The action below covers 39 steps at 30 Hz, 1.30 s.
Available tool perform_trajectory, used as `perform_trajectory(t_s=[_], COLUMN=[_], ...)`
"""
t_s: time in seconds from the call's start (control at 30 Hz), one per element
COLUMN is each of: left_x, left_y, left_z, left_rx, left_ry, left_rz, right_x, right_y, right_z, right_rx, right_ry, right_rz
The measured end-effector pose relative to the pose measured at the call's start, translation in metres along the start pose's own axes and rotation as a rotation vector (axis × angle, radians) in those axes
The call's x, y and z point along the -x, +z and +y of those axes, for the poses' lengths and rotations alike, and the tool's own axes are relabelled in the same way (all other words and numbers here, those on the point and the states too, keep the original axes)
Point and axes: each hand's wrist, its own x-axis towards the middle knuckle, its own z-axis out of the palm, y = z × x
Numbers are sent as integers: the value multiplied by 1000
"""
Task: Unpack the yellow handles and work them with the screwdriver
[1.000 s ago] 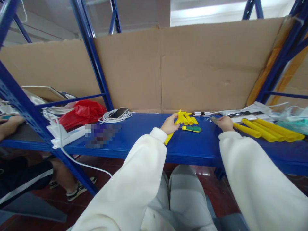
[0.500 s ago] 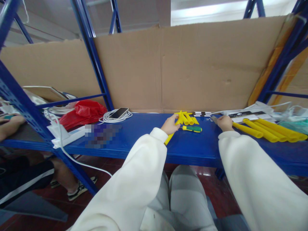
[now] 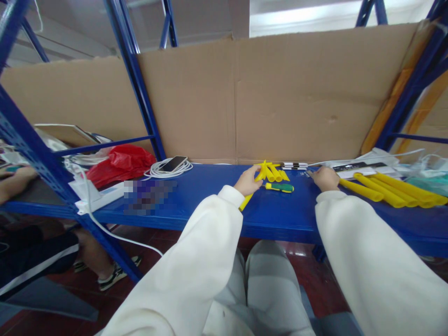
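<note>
your left hand, at the middle of the frame, curls its thumb and fingers round a yellow tube, whose lower end slants out beneath your palm toward the near edge of the blue shelf; that wrapped grip probably keeps it steady. your fingers hide its middle, so you cannot tell whether the yellow tip above them belongs to the same piece. your right hand, right of centre, reaches down with bent fingers beside some small pale bits; whether it pinches anything is too small to tell.

between your hands lies a green-and-yellow screwdriver, its shaft end toward your left hand, perhaps set there to be within easy reach of either side. just behind it, short yellow pieces sit side by side, next to the black-and-white sticks. at the right of the frame, longer yellow tubes lie in a row, likely grouped to stop them rolling about. cardboard stands along the back, apparently as a screen.
</note>
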Motion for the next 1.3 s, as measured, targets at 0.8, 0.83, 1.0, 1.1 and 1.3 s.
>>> perform_trajectory(t_s=[0.8, 0.83, 1.0, 1.1, 1.3], left_x=[-3, -3, -2, -3, -4], left_y=[4, 4, 5, 5, 4], left_z=[-9, -9, -8, -7, -6], left_rx=[172, 185, 246, 277, 258], left_ry=[-18, -20, -11, 3, -15], left_rz=[-137, -132, -110, -129, -115], right_x=[46, 45, 45, 47, 44], right_y=[10, 9, 7, 4, 5], right_z=[-112, -111, -109, -109, -106], right_rx=[-696, -695, -770, -855, -937], right_ry=[-603, -603, -537, -449, -250], right_rz=[-518, -514, -542, -574, -501])
